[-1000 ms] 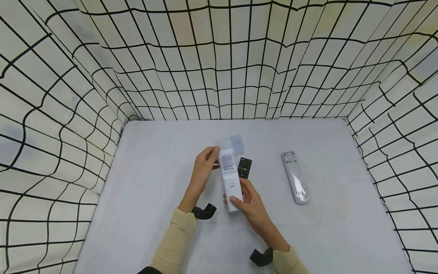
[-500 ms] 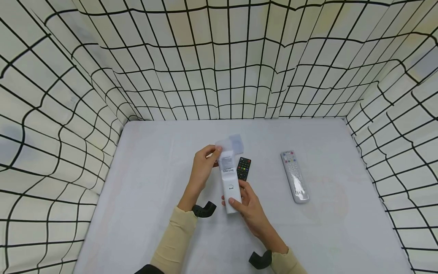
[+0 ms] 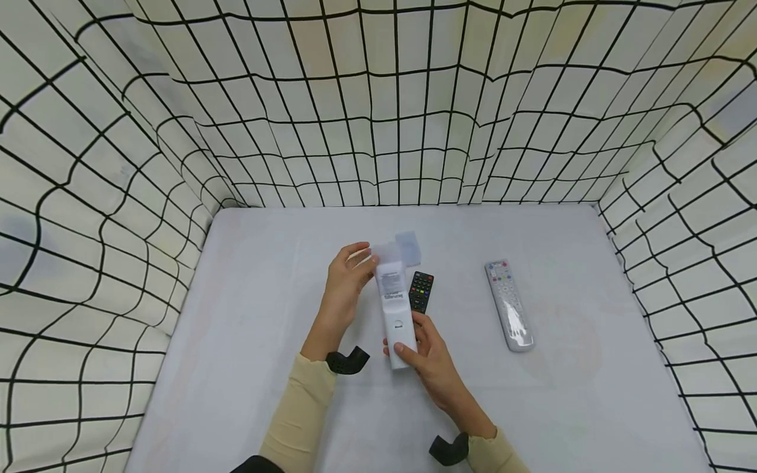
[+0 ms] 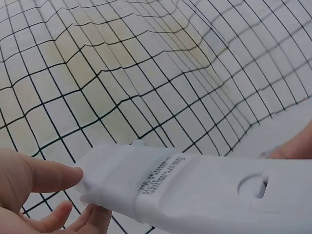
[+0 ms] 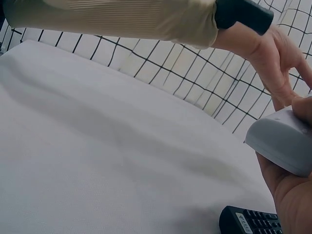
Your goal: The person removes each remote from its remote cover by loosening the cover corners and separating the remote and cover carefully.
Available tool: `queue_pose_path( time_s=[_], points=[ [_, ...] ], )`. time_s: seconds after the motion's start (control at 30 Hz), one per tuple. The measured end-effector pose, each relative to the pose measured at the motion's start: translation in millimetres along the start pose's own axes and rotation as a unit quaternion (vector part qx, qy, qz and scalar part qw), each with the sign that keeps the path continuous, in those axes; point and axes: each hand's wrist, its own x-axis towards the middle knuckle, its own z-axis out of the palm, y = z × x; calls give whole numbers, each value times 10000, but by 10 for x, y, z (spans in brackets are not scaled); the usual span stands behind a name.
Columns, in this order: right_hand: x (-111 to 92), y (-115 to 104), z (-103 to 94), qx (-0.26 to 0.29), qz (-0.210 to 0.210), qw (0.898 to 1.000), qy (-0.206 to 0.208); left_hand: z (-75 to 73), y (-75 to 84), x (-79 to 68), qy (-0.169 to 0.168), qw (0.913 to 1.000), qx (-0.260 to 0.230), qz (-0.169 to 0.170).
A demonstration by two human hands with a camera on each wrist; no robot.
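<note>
A white remote control (image 3: 397,322) lies back side up in my right hand (image 3: 434,358), the thumb on top and the fingers beneath. A clear plastic sleeve (image 4: 129,170) covers its far end and reaches past it, over a printed label. My left hand (image 3: 345,282) pinches the loose end of this sleeve, one fingertip (image 4: 73,176) on the film and other fingers behind it. In the right wrist view the rounded near end of the white remote shows between my right thumb and palm.
Beside the white remote lies a small black remote (image 3: 421,292) with coloured buttons. A grey remote in clear wrap (image 3: 510,305) rests farther right. Just beyond my hands is a pale blue translucent piece (image 3: 408,248). White walls with a black grid (image 3: 387,138) surround the white table (image 3: 248,295).
My left hand has shifted slightly left, and its upper fingers have spread from the thumb at the sleeve's end. My right hand keeps its hold on the remote.
</note>
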Motion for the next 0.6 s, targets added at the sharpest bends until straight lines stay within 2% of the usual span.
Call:
queue_pose_path(
  time_s=[0.1, 0.2, 0.6],
  points=[
    [3, -2, -5, 25, -8, 10000, 11, -19, 15, -3, -179, 9959, -812, -368],
    [8, -7, -8, -4, -20, 10000, 4, -33, 20, -5, -315, 9913, -1155, -551],
    [12, 13, 31, -76, 46, 10000, -18, -9, 14, 15, -565, 9892, -1167, -676]
  ],
)
